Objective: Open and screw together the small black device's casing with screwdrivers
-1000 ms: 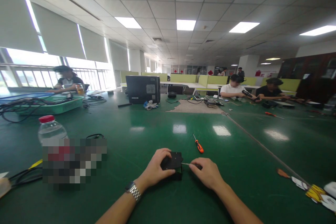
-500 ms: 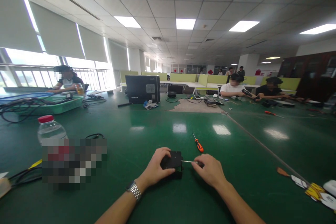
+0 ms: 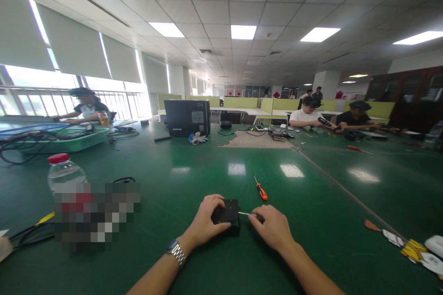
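Note:
A small black box-shaped part (image 3: pixel 229 214) rests on the green table (image 3: pixel 194 179) in front of me. My left hand (image 3: pixel 205 221), with a metal watch on its wrist, grips the part from the left side. My right hand (image 3: pixel 272 229) holds a thin screwdriver (image 3: pixel 249 215) whose metal shaft points left and touches the part's right side; its handle is hidden in my fingers. An orange-handled screwdriver (image 3: pixel 260 189) lies loose on the table just beyond my right hand.
A clear bottle with a red cap (image 3: pixel 64 173) stands at the left beside black cables. A black case (image 3: pixel 187 118) and a green basket (image 3: pixel 65 138) sit farther back. Small tools and yellow-white parts (image 3: pixel 413 249) lie at the right. Several people work at the far edges.
My hands and the black part have stayed nearly in place; the screwdriver hand shifted only slightly. The view drifted a little.

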